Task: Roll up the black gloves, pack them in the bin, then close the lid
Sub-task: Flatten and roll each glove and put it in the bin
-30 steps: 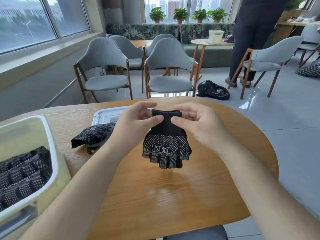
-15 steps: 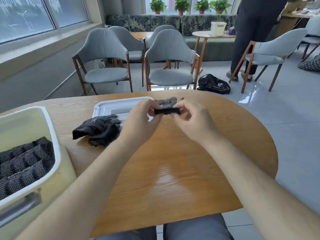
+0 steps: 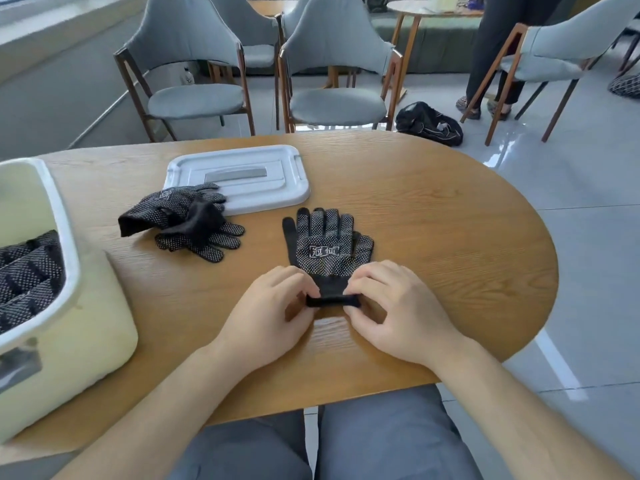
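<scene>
Here, both hands pinch the rolled cuff of a flat pair of black gloves (image 3: 329, 249) at frame centre.

The left hand (image 3: 268, 315) and right hand (image 3: 398, 311) each grip one end of the cuff between thumb and fingers; the glove fingers point toward the top of the frame on the wooden table (image 3: 450, 244). A loose glove pile (image 3: 183, 220) overlaps the grey lid (image 3: 242, 174) in the upper-centre. The open bin (image 3: 72, 327), at left, holds rolled gloves (image 3: 27, 271).
</scene>
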